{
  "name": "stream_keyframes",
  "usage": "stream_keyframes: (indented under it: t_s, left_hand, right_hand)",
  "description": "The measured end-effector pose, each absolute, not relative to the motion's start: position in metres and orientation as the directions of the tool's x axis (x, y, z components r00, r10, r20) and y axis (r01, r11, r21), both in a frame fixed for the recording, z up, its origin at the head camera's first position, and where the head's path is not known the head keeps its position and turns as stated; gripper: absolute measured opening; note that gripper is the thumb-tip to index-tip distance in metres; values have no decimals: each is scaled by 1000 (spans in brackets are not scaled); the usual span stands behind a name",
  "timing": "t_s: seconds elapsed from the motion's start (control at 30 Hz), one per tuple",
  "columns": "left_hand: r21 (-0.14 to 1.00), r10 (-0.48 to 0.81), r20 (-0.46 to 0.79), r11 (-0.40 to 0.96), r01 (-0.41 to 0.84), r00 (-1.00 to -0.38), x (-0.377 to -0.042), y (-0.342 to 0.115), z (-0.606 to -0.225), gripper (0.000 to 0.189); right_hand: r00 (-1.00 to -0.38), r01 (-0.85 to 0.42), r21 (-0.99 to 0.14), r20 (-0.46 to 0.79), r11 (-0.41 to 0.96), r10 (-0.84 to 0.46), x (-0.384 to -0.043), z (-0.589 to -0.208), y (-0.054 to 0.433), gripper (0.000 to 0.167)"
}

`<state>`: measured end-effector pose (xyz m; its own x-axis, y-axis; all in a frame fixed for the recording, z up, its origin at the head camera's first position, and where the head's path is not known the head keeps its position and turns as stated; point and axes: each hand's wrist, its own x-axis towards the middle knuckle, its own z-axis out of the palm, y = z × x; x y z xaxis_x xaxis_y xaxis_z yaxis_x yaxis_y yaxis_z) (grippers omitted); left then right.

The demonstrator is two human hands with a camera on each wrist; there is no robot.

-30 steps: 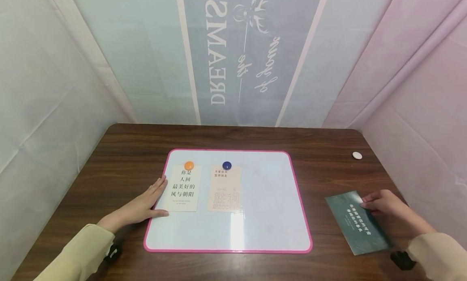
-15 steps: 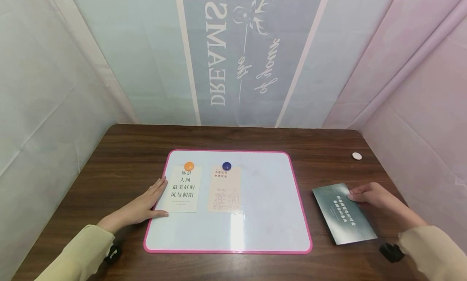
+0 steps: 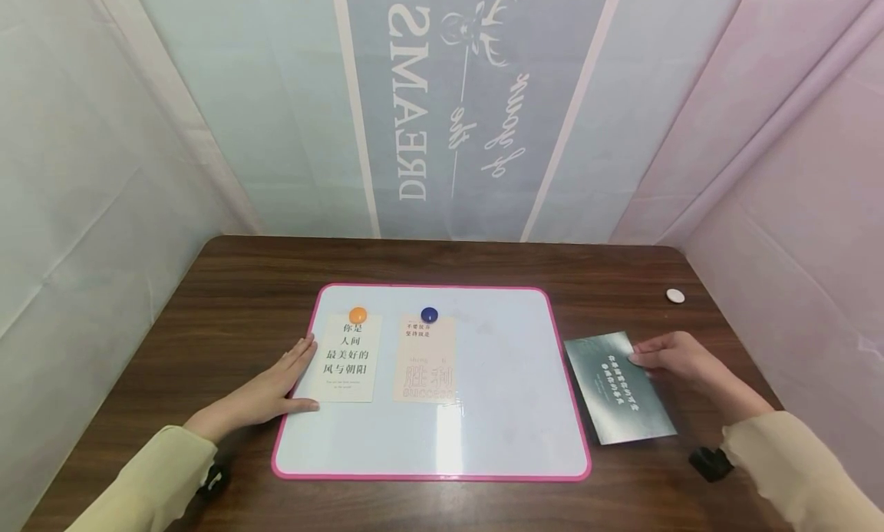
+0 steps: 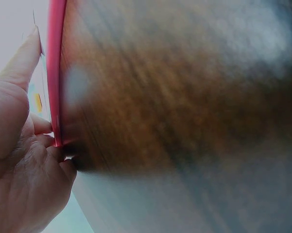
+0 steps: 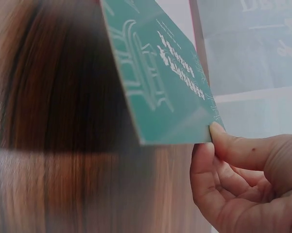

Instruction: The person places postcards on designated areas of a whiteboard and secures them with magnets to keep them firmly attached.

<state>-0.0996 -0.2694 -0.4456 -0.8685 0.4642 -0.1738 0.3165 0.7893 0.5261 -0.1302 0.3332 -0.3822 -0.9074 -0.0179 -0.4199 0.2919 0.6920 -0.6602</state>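
Observation:
A green card with white lettering is pinched at its right edge by my right hand; the right wrist view shows thumb and fingers on the card's corner. The card is held just right of a pink-rimmed whiteboard. My left hand rests at the whiteboard's left edge, fingers and thumb spread along it. On the board lie a cream card under an orange magnet and a pale pink card under a dark blue magnet.
A white round magnet lies on the dark wooden table, far right. Beyond the table hangs a pale curtain with printed lettering, and fabric walls rise on both sides.
My right hand has carried the green card leftward and slightly away from me, to beside the whiteboard's right edge. The left hand and the board have stayed in place.

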Motion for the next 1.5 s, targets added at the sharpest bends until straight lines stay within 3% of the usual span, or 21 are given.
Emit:
stream_keyframes:
  t_s: [1.5]
  left_hand:
    - [508,464,-139,792,339,-875,-94,-268,-455,101]
  right_hand:
    - [-920,325,-826,-390,460,-49,-155,-399,246,42]
